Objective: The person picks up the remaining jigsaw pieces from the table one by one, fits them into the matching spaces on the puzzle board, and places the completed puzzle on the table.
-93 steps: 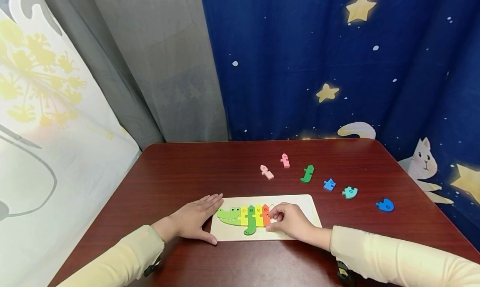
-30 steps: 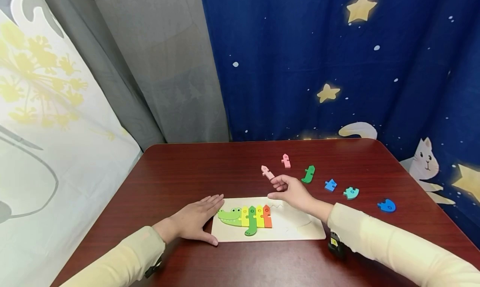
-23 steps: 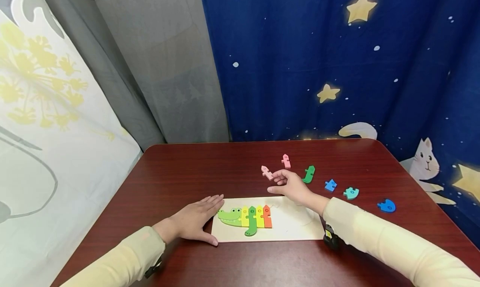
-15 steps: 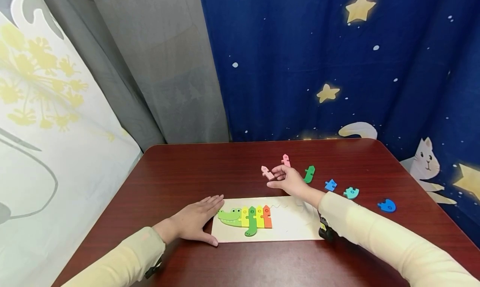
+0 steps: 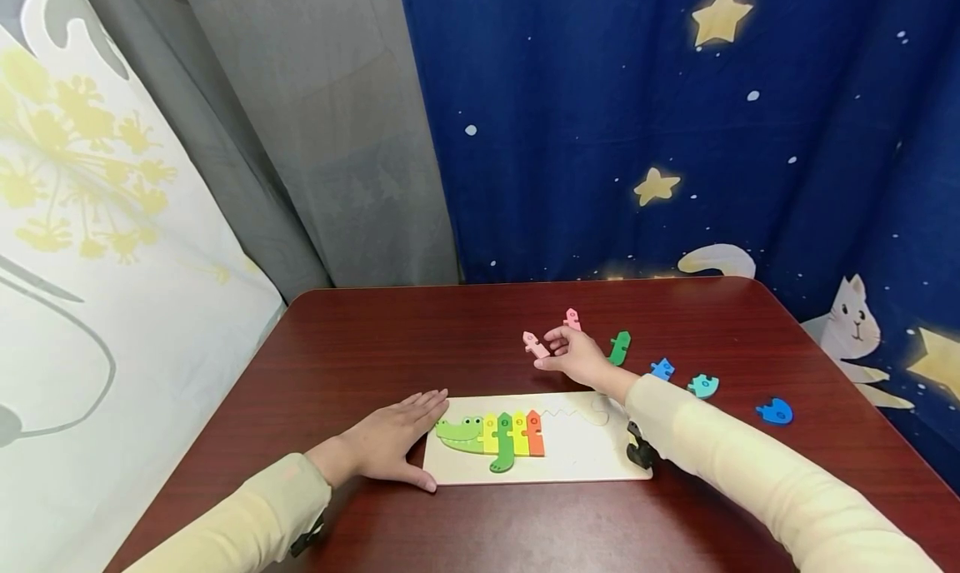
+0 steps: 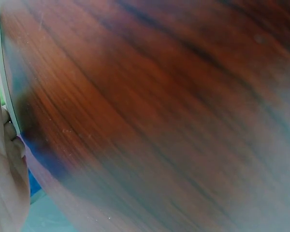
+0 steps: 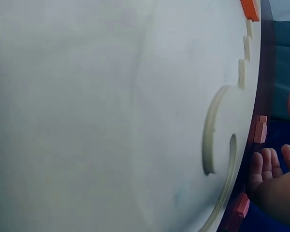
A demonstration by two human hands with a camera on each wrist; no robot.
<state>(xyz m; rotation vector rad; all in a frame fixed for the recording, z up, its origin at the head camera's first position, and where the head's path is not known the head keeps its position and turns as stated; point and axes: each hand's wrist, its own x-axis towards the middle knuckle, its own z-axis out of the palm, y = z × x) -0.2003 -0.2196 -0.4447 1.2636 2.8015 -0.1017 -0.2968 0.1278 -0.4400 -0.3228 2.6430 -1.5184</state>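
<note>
My left hand [image 5: 397, 435] rests with straight fingers on the left end of a pale wooden puzzle board [image 5: 585, 452]. On the board a green crocodile head [image 5: 459, 434] is joined by yellow, green and orange pieces [image 5: 535, 433]. Beyond the board, my right hand [image 5: 581, 358] reaches to a light pink puzzle piece [image 5: 535, 345] on the table, thumb and fingers parted at its near end. The right wrist view shows that piece [image 7: 260, 130] beyond the gap between thumb and fingers. Another pink piece [image 5: 572, 319] is partly hidden behind the hand.
Right of my right hand lie a green leg piece [image 5: 619, 348], a blue piece [image 5: 662, 368], a turquoise piece [image 5: 703, 386] and a rounded blue piece [image 5: 775, 411]. All are on the dark red table [image 5: 375, 340]. Curtains hang behind its far edge.
The right hand has moved from the orange piece on the board, over the far edge, to the light pink piece. The orange piece stays in place. The left hand has barely moved.
</note>
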